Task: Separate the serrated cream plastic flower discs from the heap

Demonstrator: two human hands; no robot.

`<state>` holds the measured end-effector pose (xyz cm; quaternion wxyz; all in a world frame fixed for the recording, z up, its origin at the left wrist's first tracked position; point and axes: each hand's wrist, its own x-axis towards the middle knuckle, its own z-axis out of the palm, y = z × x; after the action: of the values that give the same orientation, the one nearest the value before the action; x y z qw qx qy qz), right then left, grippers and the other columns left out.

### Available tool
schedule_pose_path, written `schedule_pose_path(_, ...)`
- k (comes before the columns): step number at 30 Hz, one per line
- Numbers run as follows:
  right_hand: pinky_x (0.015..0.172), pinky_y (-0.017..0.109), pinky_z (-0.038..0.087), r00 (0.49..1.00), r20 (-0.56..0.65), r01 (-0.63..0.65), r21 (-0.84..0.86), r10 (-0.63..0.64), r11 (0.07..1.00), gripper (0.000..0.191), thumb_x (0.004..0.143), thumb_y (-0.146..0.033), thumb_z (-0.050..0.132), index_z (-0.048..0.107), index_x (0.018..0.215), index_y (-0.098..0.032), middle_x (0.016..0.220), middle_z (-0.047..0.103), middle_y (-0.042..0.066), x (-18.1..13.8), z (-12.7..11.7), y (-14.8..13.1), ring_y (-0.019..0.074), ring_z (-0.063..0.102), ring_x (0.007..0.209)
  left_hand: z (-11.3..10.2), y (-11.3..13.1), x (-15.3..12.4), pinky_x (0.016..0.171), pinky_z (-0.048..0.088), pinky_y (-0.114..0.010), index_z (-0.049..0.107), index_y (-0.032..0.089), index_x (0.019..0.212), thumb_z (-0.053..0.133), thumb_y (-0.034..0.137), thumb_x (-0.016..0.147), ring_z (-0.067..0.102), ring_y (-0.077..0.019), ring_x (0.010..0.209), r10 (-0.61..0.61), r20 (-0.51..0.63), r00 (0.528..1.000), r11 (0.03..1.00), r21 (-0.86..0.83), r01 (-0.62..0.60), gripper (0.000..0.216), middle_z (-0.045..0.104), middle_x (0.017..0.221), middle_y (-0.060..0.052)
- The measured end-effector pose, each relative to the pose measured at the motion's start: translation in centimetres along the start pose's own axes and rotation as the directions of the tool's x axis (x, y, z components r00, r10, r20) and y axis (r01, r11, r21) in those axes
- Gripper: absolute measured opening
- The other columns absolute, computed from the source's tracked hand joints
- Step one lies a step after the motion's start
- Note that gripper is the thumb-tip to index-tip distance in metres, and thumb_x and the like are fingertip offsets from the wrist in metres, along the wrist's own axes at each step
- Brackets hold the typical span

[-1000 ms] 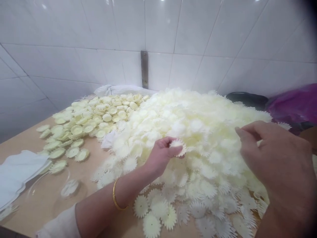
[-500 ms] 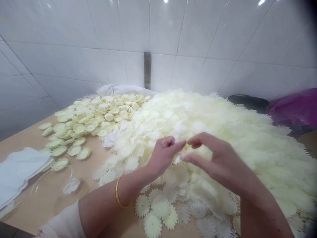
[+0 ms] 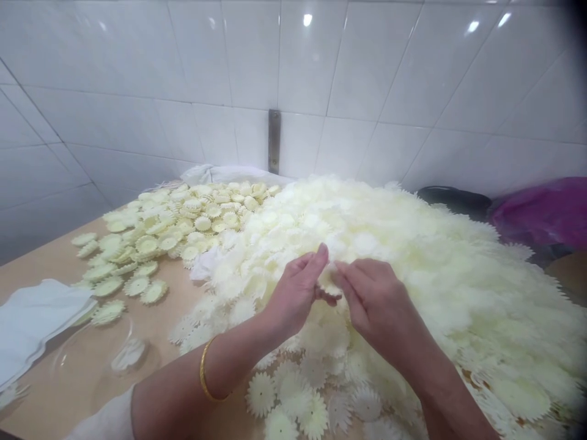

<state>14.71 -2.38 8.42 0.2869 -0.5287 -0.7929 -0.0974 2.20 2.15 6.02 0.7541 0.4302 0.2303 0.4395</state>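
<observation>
My left hand [image 3: 298,287] and my right hand [image 3: 376,296] meet over the big heap of pale yellow, saw-edged petal discs [image 3: 413,244]. Between them is one small pale petal disc [image 3: 327,282], partly covered by the fingers. The left thumb points up and its fingers curl around the disc's near side. The right thumb and forefinger pinch at the disc's right edge. A gold bangle [image 3: 203,370] circles my left wrist. Several loose petal discs [image 3: 280,421] with small centre holes lie below my hands.
Stacked petal discs [image 3: 183,214] cover the table's [image 3: 87,360] back left. White cloth sheets [image 3: 36,318] lie at left, near a clear round dish [image 3: 62,360] with a white lump [image 3: 128,354]. A dark object [image 3: 454,200] and purple bag [image 3: 545,211] sit by the tiled wall [image 3: 302,61].
My right hand has closed from a spread thumb and finger into a pinch. The left thumb has tipped upward, and a pale disc now shows between the hands. The view has tilted up slightly.
</observation>
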Motion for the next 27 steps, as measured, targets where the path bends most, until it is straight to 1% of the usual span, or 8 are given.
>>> schedule_pose_path(3, 0.064, 0.030, 0.037, 0.992, -0.124, 0.013, -0.014, -0.015, 1.000, 0.023, 0.085, -0.014, 0.036, 0.058, 0.076, -0.014, 0.063, 0.055, 0.005, 0.1, 0.2, 0.3, 0.0168, 0.050, 0.062, 0.3, 0.7, -0.2, 0.056, 0.047, -0.022, 0.051, 0.014, 0.073, 0.062, 0.029, 0.074, 0.052, -0.0065, 0.057, -0.045, 0.081, 0.996, 0.996, -0.073, 0.051, 0.018, 0.050, 0.070, 0.002)
schedule_pose_path(6, 0.062, 0.027, 0.037, 0.988, -0.156, -0.004, 0.029, 0.008, 1.000, 0.023, 0.084, -0.013, 0.037, 0.056, 0.071, -0.016, 0.063, 0.058, 0.003, 0.3, 0.1, 0.4, 0.0153, 0.051, 0.062, 0.2, 0.6, -0.2, 0.059, 0.049, -0.024, 0.049, 0.014, 0.078, 0.066, 0.017, 0.068, 0.057, -0.0088, 0.061, -0.075, 0.097, 0.992, 0.992, -0.092, 0.084, 0.020, 0.053, 0.073, 0.001)
schedule_pose_path(12, 0.055, 0.024, 0.034, 0.975, -0.206, -0.074, 0.031, 0.078, 0.997, 0.021, 0.083, -0.016, 0.039, 0.049, 0.064, -0.018, 0.056, 0.054, 0.000, 0.3, 0.1, 0.4, 0.0133, 0.048, 0.054, -0.2, -0.2, 0.1, 0.055, 0.050, -0.022, 0.051, 0.012, 0.089, 0.066, 0.013, 0.068, 0.062, -0.0126, 0.058, -0.199, 0.069, 0.978, 0.976, -0.080, 0.204, 0.025, 0.057, 0.067, -0.001)
schedule_pose_path(17, 0.053, 0.024, 0.033, 0.989, -0.094, -0.107, 0.112, 0.117, 0.988, 0.018, 0.082, -0.015, 0.038, 0.047, 0.066, -0.019, 0.057, 0.052, 0.000, 0.4, 0.6, 0.4, 0.0126, 0.046, 0.053, -0.1, -0.7, 0.1, 0.049, 0.049, -0.021, 0.057, 0.008, 0.080, 0.064, 0.018, 0.070, 0.060, -0.0104, 0.053, -0.223, 0.100, 0.970, 0.971, -0.062, 0.230, 0.015, 0.059, 0.067, -0.004)
schedule_pose_path(19, 0.052, 0.025, 0.033, 0.985, -0.097, -0.132, 0.127, 0.145, 0.983, 0.018, 0.081, -0.016, 0.038, 0.044, 0.065, -0.019, 0.059, 0.050, 0.000, 0.4, 0.8, 0.5, 0.0129, 0.045, 0.054, -0.2, -0.8, 0.1, 0.047, 0.047, -0.020, 0.057, 0.008, 0.077, 0.062, 0.018, 0.071, 0.058, -0.0100, 0.049, -0.213, 0.083, 0.974, 0.977, -0.010, 0.214, 0.013, 0.059, 0.061, -0.005)
schedule_pose_path(23, 0.049, 0.024, 0.034, 0.948, -0.121, -0.265, 0.219, 0.296, 0.939, 0.021, 0.085, -0.023, 0.036, 0.039, 0.065, -0.020, 0.060, 0.047, 0.000, 0.4, 0.8, 0.7, 0.0126, 0.044, 0.053, -0.3, -1.0, -0.1, 0.044, 0.043, -0.019, 0.055, 0.010, 0.075, 0.060, 0.023, 0.073, 0.056, -0.0101, 0.046, -0.225, 0.085, 0.971, 0.972, 0.088, 0.217, 0.014, 0.059, 0.056, -0.004)
schedule_pose_path(25, 0.049, 0.024, 0.036, 0.946, -0.063, -0.283, 0.318, 0.318, 0.905, 0.021, 0.086, -0.030, 0.037, 0.042, 0.069, -0.019, 0.062, 0.049, 0.000, 0.3, 0.5, 0.8, 0.0125, 0.046, 0.054, -0.3, -1.0, -0.1, 0.043, 0.041, -0.019, 0.055, 0.011, 0.078, 0.060, 0.027, 0.073, 0.054, -0.0087, 0.044, -0.228, 0.051, 0.972, 0.969, 0.108, 0.221, 0.017, 0.059, 0.056, -0.003)
schedule_pose_path(27, 0.054, 0.025, 0.041, 0.955, 0.020, -0.281, 0.383, 0.296, 0.880, 0.019, 0.083, -0.036, 0.045, 0.050, 0.084, -0.018, 0.073, 0.055, 0.003, 0.3, 0.2, 0.7, 0.0148, 0.053, 0.065, -0.3, -1.1, -0.2, 0.041, 0.039, -0.018, 0.055, 0.013, 0.077, 0.061, 0.028, 0.071, 0.051, -0.0075, 0.042, -0.194, 0.017, 0.981, 0.974, 0.123, 0.190, 0.018, 0.057, 0.053, 0.000)
